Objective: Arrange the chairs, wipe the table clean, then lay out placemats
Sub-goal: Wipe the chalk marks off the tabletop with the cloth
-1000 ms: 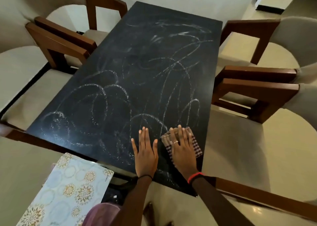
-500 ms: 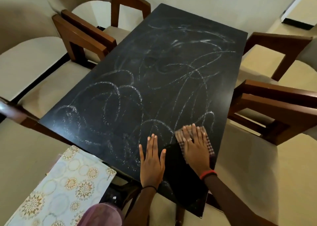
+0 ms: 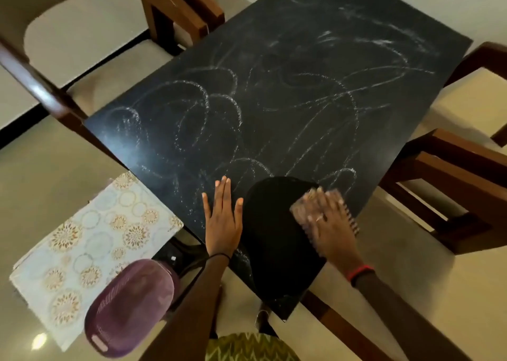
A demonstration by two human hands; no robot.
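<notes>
A black table (image 3: 288,91) is covered in white chalky swirls, except a clean dark patch (image 3: 271,229) near its front corner. My right hand (image 3: 326,223) lies flat with spread fingers on a checked cloth (image 3: 348,209) at the table's near right edge, and both look blurred. My left hand (image 3: 223,218) rests flat on the table beside the clean patch, fingers straight. A stack of floral placemats (image 3: 90,240) lies to the left of the table's front corner.
Wooden chairs with beige cushions stand on both sides: two at the left (image 3: 175,9) and two at the right (image 3: 452,174). A purple rounded object (image 3: 129,305) sits low beside the placemats. Beige floor surrounds the table.
My right hand has swept the cloth across the front corner, leaving a wider clean patch. The view has shifted closer and to the right. My left hand stays flat in place.
</notes>
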